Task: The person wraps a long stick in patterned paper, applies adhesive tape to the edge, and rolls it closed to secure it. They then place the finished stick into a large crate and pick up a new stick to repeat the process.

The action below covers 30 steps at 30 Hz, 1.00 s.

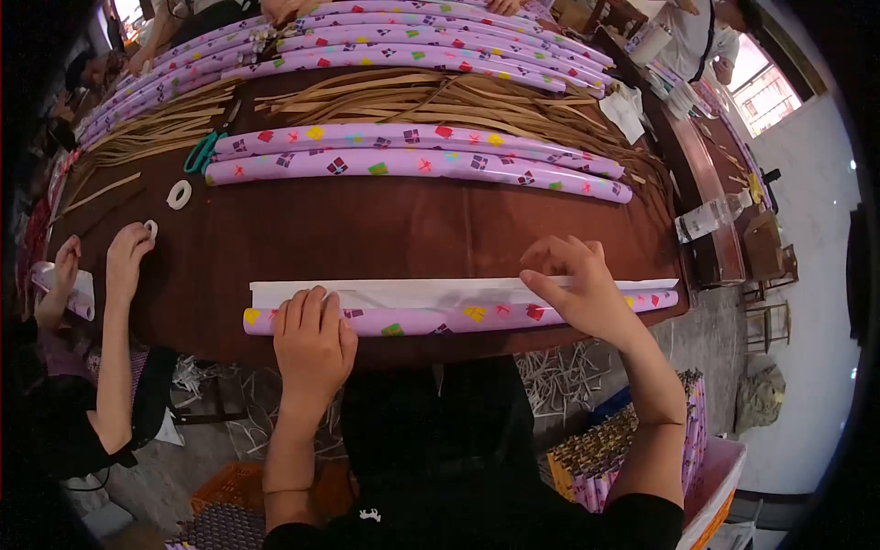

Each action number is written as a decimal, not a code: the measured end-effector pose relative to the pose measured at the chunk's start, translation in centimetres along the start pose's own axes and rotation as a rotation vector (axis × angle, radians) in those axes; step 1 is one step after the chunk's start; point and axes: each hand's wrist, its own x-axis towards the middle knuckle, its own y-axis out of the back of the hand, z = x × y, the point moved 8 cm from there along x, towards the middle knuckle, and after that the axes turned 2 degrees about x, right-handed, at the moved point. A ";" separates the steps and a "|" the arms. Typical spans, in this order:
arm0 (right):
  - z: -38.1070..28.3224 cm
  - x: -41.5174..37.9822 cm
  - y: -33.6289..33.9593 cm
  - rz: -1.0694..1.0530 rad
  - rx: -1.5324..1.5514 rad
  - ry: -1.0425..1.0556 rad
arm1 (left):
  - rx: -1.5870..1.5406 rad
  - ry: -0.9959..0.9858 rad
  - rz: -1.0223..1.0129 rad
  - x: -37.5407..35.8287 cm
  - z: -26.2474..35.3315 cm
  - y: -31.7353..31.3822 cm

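A roll of lilac wrapping paper (412,321) printed with colourful gifts lies along the near table edge, its white inner side (367,291) showing as a strip on the far side. My left hand (312,339) rests over the roll near its left end, fingers stretched out across it. Over the right part of the roll is my right hand (582,289), fingers bent and thumb apart, with nothing visible between them. Farther back lie more finished-looking rolls (417,167) side by side.
Left of the rolls are teal-handled scissors (200,154) and a white tape ring (180,193). Brown strips (440,96) and stacked rolls (440,41) fill the back. A plastic bottle (710,218) lies at right. A co-worker's hand (128,257) holds a tape ring at left. Crates of rolls (642,440) stand below.
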 end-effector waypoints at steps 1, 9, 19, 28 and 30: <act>0.3 -0.2 -0.3 -0.004 -0.013 0.005 | 0.029 -0.017 0.015 0.0 0.2 0.1; 1.1 -1.7 -2.1 0.197 -0.375 0.092 | 0.051 -0.029 0.028 0.1 0.3 0.4; 1.4 -2.3 -3.7 0.301 -0.554 0.082 | 0.063 -0.047 0.018 -0.1 0.5 0.2; 0.6 -1.8 -4.1 0.385 -0.621 0.075 | 0.064 -0.033 -0.004 -0.2 0.3 0.0; 0.4 -1.7 -4.2 0.386 -0.660 0.071 | 0.063 -0.033 -0.001 -0.3 0.2 -0.1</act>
